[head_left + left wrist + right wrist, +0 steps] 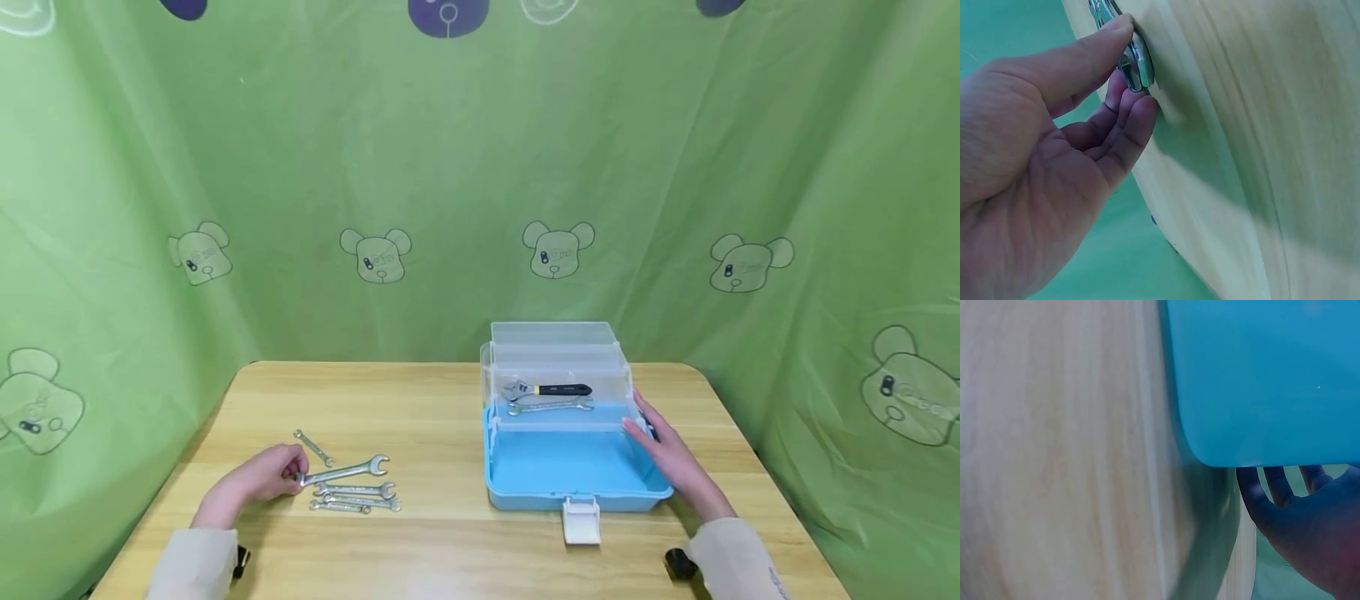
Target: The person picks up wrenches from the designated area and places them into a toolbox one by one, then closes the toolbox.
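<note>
On the left of the pale wood-grain counter (442,417), our left hand (268,473) pinches the left end of a silver metal open-ended wrench (345,472). 1 small silver wrench (313,448) lies just beyond it, 3 silver wrenches (356,490) just nearer us. Well to the right stands an open light-blue plastic toolbox (525,502); its translucent tray (611,392) holds a black-handled adjustable wrench (564,389) and 1 silver double-ended wrench (551,406). Our right hand (672,458), fingers spread, touches the toolbox's right side.
</note>
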`<state>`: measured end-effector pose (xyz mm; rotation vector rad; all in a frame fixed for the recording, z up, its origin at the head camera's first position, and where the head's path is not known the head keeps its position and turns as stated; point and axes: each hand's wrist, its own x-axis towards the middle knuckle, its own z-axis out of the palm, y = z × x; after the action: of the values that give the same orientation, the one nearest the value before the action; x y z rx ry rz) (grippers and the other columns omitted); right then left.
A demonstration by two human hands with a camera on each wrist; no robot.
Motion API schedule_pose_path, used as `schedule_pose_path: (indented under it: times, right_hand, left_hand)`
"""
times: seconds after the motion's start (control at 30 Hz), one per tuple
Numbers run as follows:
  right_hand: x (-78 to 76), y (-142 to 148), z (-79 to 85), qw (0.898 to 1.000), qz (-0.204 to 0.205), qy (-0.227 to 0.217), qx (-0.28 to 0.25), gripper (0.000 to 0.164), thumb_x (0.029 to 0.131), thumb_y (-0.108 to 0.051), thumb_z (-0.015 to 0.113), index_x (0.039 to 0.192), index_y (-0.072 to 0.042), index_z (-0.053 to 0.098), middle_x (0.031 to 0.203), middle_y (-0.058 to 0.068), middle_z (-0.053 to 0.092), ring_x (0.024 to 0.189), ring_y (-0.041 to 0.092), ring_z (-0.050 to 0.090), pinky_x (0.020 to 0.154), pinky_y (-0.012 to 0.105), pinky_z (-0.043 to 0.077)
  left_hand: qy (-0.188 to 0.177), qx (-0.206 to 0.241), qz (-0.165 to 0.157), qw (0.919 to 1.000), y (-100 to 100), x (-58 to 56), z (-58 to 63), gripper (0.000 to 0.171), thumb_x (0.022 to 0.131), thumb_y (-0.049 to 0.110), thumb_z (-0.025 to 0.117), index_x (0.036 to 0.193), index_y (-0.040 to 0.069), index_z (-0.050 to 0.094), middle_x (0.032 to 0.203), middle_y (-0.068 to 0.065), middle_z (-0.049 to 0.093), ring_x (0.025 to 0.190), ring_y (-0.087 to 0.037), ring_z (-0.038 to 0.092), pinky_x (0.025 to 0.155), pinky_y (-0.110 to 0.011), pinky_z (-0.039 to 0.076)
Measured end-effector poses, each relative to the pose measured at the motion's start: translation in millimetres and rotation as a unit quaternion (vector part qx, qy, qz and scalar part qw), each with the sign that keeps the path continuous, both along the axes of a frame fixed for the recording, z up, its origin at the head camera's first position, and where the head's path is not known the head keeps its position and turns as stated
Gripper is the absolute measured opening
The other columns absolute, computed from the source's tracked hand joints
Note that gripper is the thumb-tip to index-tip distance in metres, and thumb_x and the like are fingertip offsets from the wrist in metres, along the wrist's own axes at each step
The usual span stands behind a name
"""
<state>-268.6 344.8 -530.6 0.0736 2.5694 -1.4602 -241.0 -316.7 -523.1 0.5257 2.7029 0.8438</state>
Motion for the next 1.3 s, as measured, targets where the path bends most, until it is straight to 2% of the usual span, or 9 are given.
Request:
schedule_pose_path:
  times: [0.17,0.47,0.7,0.83,1.03,1.17,1.3]
  right_hand:
    - [-0.8,0,-2.6,1.000,-0.003,-0.003,-0.003,0.081,0.103,-0.064,0.047,0.162,-0.046,-0.006,0.174,0.014,-0.009,0.155,0.056,-0.003,0.114,0.083,0.010]
    - [-2.8,1,-2.1,1.000,0.000,-0.003,0.002,0.082,0.104,-0.062,0.046,0.163,-0.042,-0.008,0.174,0.015,-0.011,0.155,0.057,-0.004,0.114,0.083,0.011]
    - [-3.7,1,-2.5,1.000,-0.001,-0.007,0.003,0.082,0.105,-0.061,0.046,0.164,-0.040,-0.006,0.174,0.016,-0.010,0.154,0.057,-0.003,0.114,0.084,0.012]
    - [-3.2,1,-2.0,1.000,0.001,-0.004,0.004,0.081,0.105,-0.060,0.046,0.164,-0.041,-0.007,0.174,0.017,-0.010,0.154,0.058,-0.002,0.114,0.084,0.012]
    - [-1.0,1,-0.8,1.000,-0.001,0.005,0.000,0.083,0.104,-0.062,0.047,0.164,-0.039,-0.005,0.174,0.016,-0.008,0.155,0.057,-0.002,0.114,0.083,0.011]
    - [-0.8,1,-1.6,1.000,-0.001,0.005,0.002,0.084,0.103,-0.064,0.047,0.165,-0.038,-0.004,0.174,0.017,-0.007,0.155,0.057,-0.002,0.115,0.083,0.011]
    - [-1.3,0,-2.1,1.000,-0.002,0.004,0.005,0.085,0.103,-0.065,0.046,0.166,-0.036,-0.003,0.174,0.017,-0.007,0.155,0.057,-0.002,0.115,0.083,0.011]
  left_hand:
    - [0.007,0.003,0.002,1.0000,1,2.1,-2.4,0.021,0.082,-0.004,0.078,0.095,0.002,0.062,0.086,-0.004,0.062,0.079,-0.013,0.053,0.070,-0.023,0.050]
    - [0.052,0.011,-0.011,0.9985,-4,5.3,-9.2,0.021,0.081,-0.001,0.079,0.093,0.004,0.064,0.085,-0.003,0.058,0.078,-0.010,0.049,0.068,-0.022,0.046]
    - [0.073,0.016,0.002,0.9972,-5,10.3,-11.9,0.021,0.082,0.004,0.081,0.093,0.009,0.064,0.084,0.001,0.060,0.077,-0.007,0.049,0.067,-0.022,0.044]
    - [0.066,0.023,0.007,0.9975,-5,12.9,-15.1,0.019,0.086,0.006,0.079,0.094,0.011,0.063,0.082,0.005,0.060,0.075,-0.004,0.049,0.066,-0.022,0.044]
    - [0.062,0.018,-0.002,0.9979,-8,15.9,-18.4,0.008,0.094,0.012,0.073,0.096,0.013,0.065,0.089,0.007,0.063,0.083,-0.003,0.053,0.073,-0.024,0.048]
    - [0.055,0.048,0.011,0.9972,-7,18.5,-16.9,0.005,0.097,0.013,0.069,0.099,0.011,0.065,0.093,0.004,0.063,0.086,-0.006,0.054,0.076,-0.024,0.049]
    - [0.040,0.085,0.037,0.9949,-6,18.7,-14.4,0.007,0.100,0.016,0.066,0.104,0.010,0.065,0.089,0.001,0.061,0.081,-0.007,0.053,0.072,-0.023,0.048]
